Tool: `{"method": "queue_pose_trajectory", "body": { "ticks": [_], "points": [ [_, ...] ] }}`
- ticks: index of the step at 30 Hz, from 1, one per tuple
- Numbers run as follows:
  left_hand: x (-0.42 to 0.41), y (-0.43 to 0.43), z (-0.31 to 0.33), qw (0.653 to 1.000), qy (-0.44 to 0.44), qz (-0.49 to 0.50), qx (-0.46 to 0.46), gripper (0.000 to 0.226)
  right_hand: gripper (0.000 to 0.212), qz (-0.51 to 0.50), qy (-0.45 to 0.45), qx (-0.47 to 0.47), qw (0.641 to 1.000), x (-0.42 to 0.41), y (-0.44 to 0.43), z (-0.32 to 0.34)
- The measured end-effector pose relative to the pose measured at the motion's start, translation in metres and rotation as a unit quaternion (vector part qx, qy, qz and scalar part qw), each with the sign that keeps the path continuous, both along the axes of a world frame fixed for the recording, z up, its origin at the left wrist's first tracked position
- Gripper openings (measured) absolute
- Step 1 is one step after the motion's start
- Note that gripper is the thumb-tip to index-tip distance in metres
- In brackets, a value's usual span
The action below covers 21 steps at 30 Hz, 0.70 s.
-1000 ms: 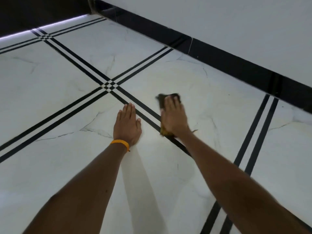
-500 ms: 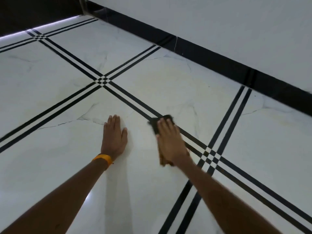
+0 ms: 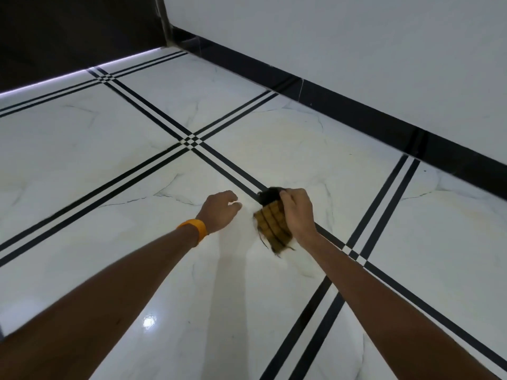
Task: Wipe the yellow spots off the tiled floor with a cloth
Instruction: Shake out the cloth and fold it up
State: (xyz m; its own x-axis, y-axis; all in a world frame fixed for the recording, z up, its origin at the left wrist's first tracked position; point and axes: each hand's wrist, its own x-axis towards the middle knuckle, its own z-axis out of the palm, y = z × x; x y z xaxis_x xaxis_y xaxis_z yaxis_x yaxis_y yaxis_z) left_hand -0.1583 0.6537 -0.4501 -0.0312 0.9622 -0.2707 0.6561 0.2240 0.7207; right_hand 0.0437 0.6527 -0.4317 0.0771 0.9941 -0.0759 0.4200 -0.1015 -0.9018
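My right hand [image 3: 297,215] grips a brown-and-black checked cloth [image 3: 271,227], which hangs from the fingers just above the white marble floor [image 3: 137,160]. The cloth's dark end pokes out past my fingertips over a black double stripe [image 3: 233,171]. My left hand [image 3: 220,211], with an orange band on its wrist, hovers a short way left of the cloth; its fingers are loosely curled and hold nothing. A faint yellowish tint spreads over the tile [image 3: 274,149] beyond the hands; no sharp yellow spot shows.
A white wall [image 3: 356,50] with a black skirting [image 3: 356,116] runs along the right. A dark panel [image 3: 68,31] with a lit strip at its base closes the far left. Black double stripes cross the floor in a grid.
My right hand has stopped pressing flat and now grips the cloth lifted off the floor. My left hand has come up off the tile and curled. The view has shifted.
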Motion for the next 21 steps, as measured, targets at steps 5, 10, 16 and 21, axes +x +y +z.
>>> {"method": "queue_pose_trajectory", "body": {
  "ticks": [5,10,16,21],
  "points": [
    [0.021,-0.006,0.031,0.939,-0.305,0.021,-0.155,0.052,0.029,-0.032,0.279,-0.143,0.949,-0.011,0.01,0.049],
    [0.016,-0.002,0.057,0.9,-0.422,0.026,-0.106,0.05,0.035,-0.025,0.419,-0.124,0.899,-0.011,0.015,0.066],
    [0.002,0.014,0.085,0.875,-0.451,0.028,-0.174,0.075,0.032,0.009,0.53,-0.13,0.838,-0.001,0.012,0.079],
    [0.017,0.011,0.122,0.947,-0.301,-0.012,-0.114,0.058,0.041,0.034,0.487,-0.114,0.865,-0.009,0.005,0.095]
  ]
}}
